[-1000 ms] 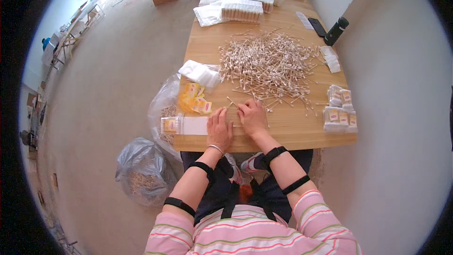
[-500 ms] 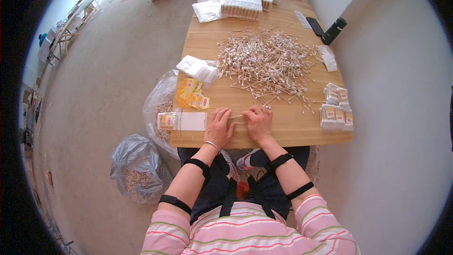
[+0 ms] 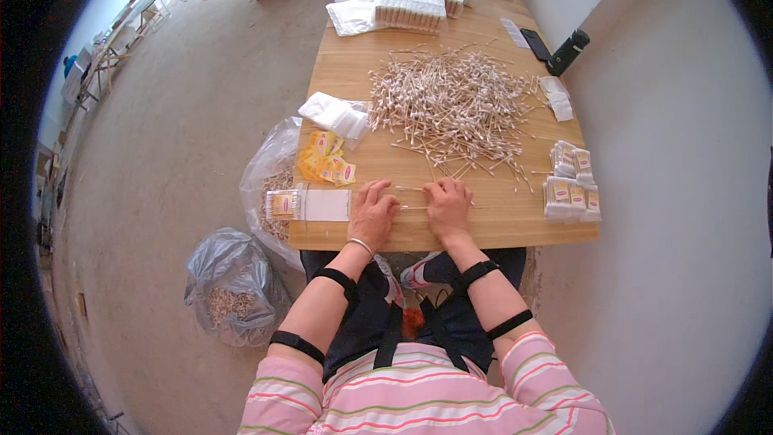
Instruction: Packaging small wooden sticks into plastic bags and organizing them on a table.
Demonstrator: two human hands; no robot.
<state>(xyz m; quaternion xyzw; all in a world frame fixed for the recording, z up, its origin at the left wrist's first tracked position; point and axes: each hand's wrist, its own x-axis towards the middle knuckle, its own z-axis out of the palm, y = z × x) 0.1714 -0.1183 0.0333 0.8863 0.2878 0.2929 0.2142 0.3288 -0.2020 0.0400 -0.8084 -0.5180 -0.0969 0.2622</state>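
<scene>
Near the table's front edge, my left hand (image 3: pixel 374 213) and my right hand (image 3: pixel 449 208) lie a short way apart, palms down with fingers curled. Thin cotton swabs (image 3: pixel 413 188) stretch across the gap, one by the fingertips and another closer to me. Their ends run under both hands, so how many are held is hidden. Just beyond my right hand spreads a large loose heap of cotton swabs (image 3: pixel 451 101). Beside my left hand lies a clear flat bag with a white panel (image 3: pixel 328 205), next to a small pack of swabs with a yellow label (image 3: pixel 281 205).
Yellow printed cards (image 3: pixel 326 163) and white bags (image 3: pixel 334 114) lie at left. Filled packs (image 3: pixel 572 197) are stacked at right. Bundled swabs (image 3: pixel 411 10), a phone (image 3: pixel 535 44) and a dark bottle (image 3: pixel 568 52) stand farther back. A plastic sack (image 3: pixel 237 286) sits on the floor.
My right hand has shifted slightly right, widening the gap between my hands. The swab nearer me shows more plainly now, and my right fingers have spread a little over the ends.
</scene>
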